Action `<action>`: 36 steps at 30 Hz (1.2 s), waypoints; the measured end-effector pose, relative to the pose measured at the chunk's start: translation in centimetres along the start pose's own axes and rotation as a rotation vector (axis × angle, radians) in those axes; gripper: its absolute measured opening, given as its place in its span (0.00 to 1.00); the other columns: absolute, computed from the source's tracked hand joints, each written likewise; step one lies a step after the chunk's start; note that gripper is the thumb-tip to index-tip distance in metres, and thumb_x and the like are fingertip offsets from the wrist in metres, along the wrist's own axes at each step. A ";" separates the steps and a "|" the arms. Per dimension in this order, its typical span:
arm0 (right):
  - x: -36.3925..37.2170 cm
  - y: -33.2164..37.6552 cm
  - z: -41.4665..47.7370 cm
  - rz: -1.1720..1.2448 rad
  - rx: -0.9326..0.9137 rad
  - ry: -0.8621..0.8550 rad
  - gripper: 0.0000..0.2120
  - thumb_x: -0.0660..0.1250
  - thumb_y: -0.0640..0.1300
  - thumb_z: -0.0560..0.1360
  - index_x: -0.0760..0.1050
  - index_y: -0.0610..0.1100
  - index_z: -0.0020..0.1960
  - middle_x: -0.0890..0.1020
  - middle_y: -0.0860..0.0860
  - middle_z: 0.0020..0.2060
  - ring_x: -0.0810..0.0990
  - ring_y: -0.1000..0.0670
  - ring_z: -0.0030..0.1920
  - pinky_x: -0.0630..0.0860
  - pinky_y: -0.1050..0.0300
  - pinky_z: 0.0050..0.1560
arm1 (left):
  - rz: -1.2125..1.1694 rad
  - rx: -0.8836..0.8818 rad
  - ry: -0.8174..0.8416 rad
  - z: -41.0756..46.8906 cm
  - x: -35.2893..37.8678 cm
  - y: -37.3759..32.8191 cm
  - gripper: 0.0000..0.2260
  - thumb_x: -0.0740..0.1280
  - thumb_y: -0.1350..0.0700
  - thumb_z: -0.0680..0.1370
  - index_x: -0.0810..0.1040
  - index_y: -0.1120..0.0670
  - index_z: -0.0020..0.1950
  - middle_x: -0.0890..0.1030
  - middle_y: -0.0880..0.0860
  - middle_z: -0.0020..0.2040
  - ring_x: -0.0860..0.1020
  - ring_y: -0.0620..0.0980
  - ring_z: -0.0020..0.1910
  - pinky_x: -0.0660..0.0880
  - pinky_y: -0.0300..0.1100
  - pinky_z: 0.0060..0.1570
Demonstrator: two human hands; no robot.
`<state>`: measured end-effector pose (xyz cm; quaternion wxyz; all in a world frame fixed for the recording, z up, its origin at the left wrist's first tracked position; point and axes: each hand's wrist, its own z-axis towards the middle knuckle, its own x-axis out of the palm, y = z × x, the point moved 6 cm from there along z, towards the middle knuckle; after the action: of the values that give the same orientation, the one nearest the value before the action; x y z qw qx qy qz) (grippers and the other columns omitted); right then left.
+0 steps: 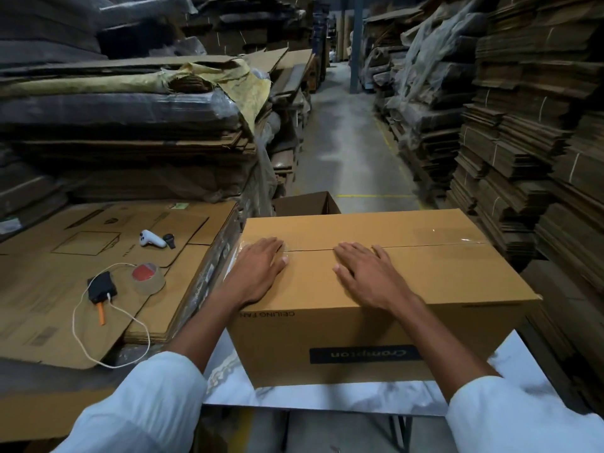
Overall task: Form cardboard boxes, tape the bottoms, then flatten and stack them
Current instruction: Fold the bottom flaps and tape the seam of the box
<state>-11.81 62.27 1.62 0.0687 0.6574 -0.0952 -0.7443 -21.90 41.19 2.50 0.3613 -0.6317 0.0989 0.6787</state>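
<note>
- Two hands lie flat on the box (441,282): our left hand (258,269) and right hand (366,277), fingers (269,246) straight, slightly apart, clamped on nothing.
- The box stands formed on the white surface (327,397), print upside down, clear tape shining along its top seam.
- We judge it empty: light, stiff at the edges, flaps yielding under pressure.
- We would lift it by opposite side walls; the tape roll (148,277) lies on flat cardboard (49,289) at our left.
</note>
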 end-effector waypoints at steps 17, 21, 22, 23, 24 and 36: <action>0.4 -0.4 0.1 0.001 0.042 -0.025 0.27 0.47 0.61 0.84 0.56 0.54 0.81 0.58 0.57 0.80 0.53 0.58 0.80 0.45 0.44 0.81 | 0.044 0.220 0.046 3.3 -1.3 0.6 0.16 0.59 0.51 0.85 0.78 0.54 0.68 0.77 0.53 0.65 0.72 0.51 0.64 0.71 0.48 0.63; 0.3 -0.3 0.2 -0.004 0.051 -0.027 0.27 0.47 0.61 0.85 0.56 0.55 0.81 0.59 0.57 0.80 0.53 0.58 0.79 0.44 0.46 0.81 | 0.057 0.269 0.001 4.1 -1.6 0.4 0.11 0.62 0.53 0.84 0.81 0.54 0.60 0.80 0.53 0.59 0.75 0.51 0.58 0.74 0.49 0.58; 0.3 -0.3 0.2 -0.003 0.056 -0.029 0.27 0.47 0.61 0.85 0.56 0.55 0.81 0.59 0.58 0.80 0.53 0.58 0.79 0.44 0.46 0.81 | 0.058 0.278 -0.017 4.4 -1.7 0.4 0.09 0.63 0.54 0.84 0.82 0.54 0.57 0.80 0.52 0.56 0.75 0.51 0.55 0.75 0.50 0.55; 0.3 -0.3 0.2 -0.001 0.061 -0.031 0.26 0.47 0.61 0.84 0.57 0.55 0.81 0.59 0.58 0.80 0.54 0.59 0.79 0.44 0.46 0.81 | 0.058 0.283 -0.035 4.6 -1.8 0.4 0.08 0.64 0.55 0.83 0.81 0.54 0.54 0.80 0.52 0.53 0.75 0.51 0.52 0.76 0.52 0.52; 0.3 -0.3 0.2 0.002 0.064 -0.032 0.26 0.48 0.61 0.84 0.57 0.55 0.81 0.59 0.58 0.80 0.54 0.59 0.79 0.44 0.46 0.81 | 0.058 0.287 -0.044 4.9 -1.8 0.4 0.06 0.64 0.55 0.83 0.81 0.54 0.52 0.80 0.51 0.50 0.75 0.51 0.50 0.76 0.53 0.50; -0.2 0.1 0.5 0.081 0.108 -0.084 0.23 0.54 0.58 0.84 0.62 0.55 0.78 0.68 0.56 0.77 0.61 0.57 0.77 0.47 0.45 0.80 | -0.241 0.194 0.058 6.0 -1.3 2.0 0.09 0.61 0.66 0.79 0.74 0.55 0.41 0.76 0.52 0.44 0.74 0.51 0.46 0.71 0.50 0.48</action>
<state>-12.26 62.29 1.89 0.0591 0.6239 -0.1648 -0.7617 -27.94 42.78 4.16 0.4965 -0.6204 0.0977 0.5991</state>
